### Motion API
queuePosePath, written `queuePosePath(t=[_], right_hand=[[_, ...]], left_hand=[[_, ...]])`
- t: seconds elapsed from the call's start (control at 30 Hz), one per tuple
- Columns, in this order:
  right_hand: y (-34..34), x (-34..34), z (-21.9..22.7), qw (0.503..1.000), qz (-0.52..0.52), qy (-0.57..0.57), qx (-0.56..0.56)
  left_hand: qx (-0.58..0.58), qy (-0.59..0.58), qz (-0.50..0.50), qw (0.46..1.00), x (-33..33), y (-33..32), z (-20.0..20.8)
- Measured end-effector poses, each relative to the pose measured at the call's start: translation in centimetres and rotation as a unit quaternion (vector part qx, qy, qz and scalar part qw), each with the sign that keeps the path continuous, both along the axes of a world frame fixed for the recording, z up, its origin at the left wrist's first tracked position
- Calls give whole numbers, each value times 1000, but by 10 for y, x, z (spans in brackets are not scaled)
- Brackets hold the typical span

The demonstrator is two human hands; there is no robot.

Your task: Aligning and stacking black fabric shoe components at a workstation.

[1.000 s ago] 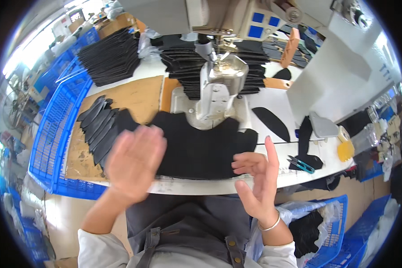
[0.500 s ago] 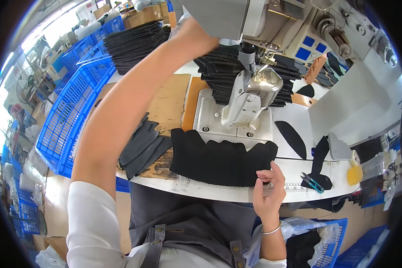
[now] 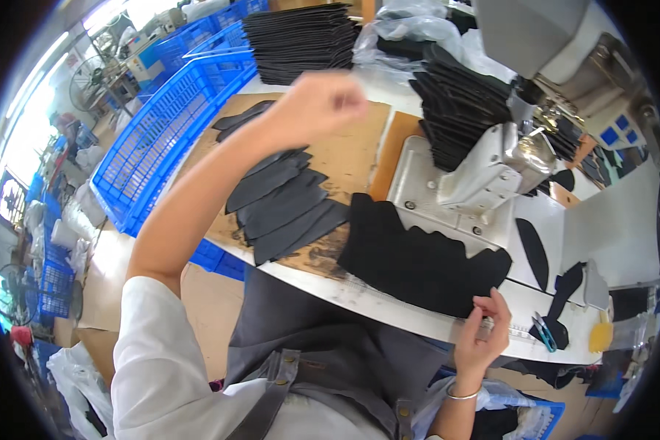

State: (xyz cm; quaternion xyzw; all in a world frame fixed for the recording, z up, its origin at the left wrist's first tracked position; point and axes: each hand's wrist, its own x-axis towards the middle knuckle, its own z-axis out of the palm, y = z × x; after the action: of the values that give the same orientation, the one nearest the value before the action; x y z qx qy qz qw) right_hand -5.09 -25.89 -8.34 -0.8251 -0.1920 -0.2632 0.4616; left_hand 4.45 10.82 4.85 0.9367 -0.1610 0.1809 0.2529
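Observation:
A wide black fabric piece (image 3: 422, 257) with a scalloped far edge lies flat on the table in front of the sewing machine (image 3: 484, 172). My right hand (image 3: 485, 334) rests at its near right corner, fingers loosely curved and thumb apart, with nothing visible between them. Raised over the brown board (image 3: 359, 147) is my left hand (image 3: 319, 106), smeared by motion, so its fingers cannot be made out. Below and nearer than that hand, several dark grey cut pieces (image 3: 286, 202) lie fanned out on the board.
Stacks of black pieces stand at the back (image 3: 301, 44) and behind the machine (image 3: 462, 103). A blue crate (image 3: 150, 147) stands to the left. Small teal-handled snips (image 3: 544, 334) and a curved black piece (image 3: 532, 253) lie at the right, near a yellow object (image 3: 600, 337).
The view has swung left, so things appear farther right. My left hand has come back from beside the machine head to over the board. My right hand stays by the black piece's corner.

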Motion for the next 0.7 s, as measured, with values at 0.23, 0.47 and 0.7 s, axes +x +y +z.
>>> queuePosePath(t=[0.23,0.47,0.7], right_hand=[[-2,0,0,999,-9,9,-46],[2,-1,0,998,-14,8,-56],[1,-1,0,998,-19,21,-61]], left_hand=[[1,207,-107,972,-45,33,-70],[-40,171,-97,980,-59,40,-70],[-167,-40,29,985,-135,61,-94]])
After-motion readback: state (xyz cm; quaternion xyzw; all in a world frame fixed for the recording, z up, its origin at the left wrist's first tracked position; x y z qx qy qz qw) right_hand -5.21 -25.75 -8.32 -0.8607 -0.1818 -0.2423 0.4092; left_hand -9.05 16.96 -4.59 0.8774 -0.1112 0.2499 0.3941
